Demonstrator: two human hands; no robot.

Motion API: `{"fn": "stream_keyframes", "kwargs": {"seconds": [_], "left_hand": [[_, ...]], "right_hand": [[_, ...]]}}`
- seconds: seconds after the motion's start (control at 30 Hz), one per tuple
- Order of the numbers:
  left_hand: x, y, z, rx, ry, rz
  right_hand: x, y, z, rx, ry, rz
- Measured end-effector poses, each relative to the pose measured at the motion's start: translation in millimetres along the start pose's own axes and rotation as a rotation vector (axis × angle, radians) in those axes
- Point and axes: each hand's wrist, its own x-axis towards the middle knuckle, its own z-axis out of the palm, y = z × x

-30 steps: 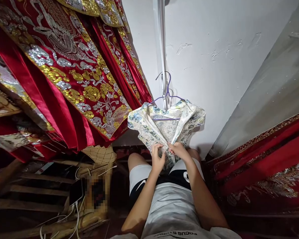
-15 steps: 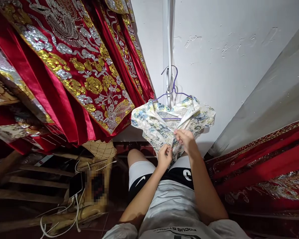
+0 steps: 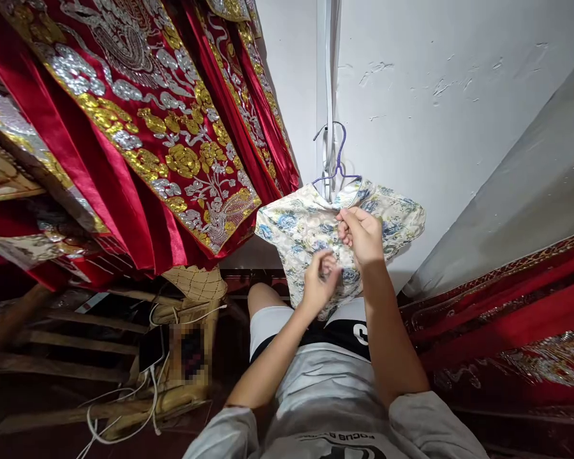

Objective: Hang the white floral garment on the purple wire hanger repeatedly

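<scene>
A small floral garment (image 3: 296,229), cream with blue flowers, hangs on a purple wire hanger (image 3: 337,162) against the white wall. Its front now lies closed. My right hand (image 3: 361,236) pinches the cloth near the collar, fingers closed on it. My left hand (image 3: 319,284) hovers a little lower, in front of the garment's front, with fingers curled; whether it grips the fabric I cannot make out.
Red robes with gold and silver embroidery (image 3: 138,127) hang at the left. More red embroidered cloth (image 3: 507,325) lies at the right. A woven basket (image 3: 196,284), a phone (image 3: 150,347) and white cables (image 3: 124,414) sit on wooden slats at lower left.
The garment's open front has been drawn shut. My right hand rose from the mid-front to the collar, and my left hand lifted slightly.
</scene>
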Motion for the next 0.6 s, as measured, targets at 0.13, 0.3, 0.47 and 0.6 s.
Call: {"fn": "stream_keyframes", "kwargs": {"seconds": [0.13, 0.3, 0.47, 0.6], "left_hand": [[75, 66, -16.3, 0.086, 0.037, 0.274], [118, 93, -35.5, 0.417, -0.157, 0.422], [121, 92, -39.3, 0.470, -0.134, 0.444], [141, 88, -62.4, 0.250, 0.143, 0.392]], "right_hand": [[2, -11, -3, -0.068, -0.005, -0.103], [3, 2, -3, -0.113, 0.015, -0.148], [4, 39, 1, -0.192, 0.078, -0.136], [-4, 65, -11, -0.367, 0.089, 0.002]]}}
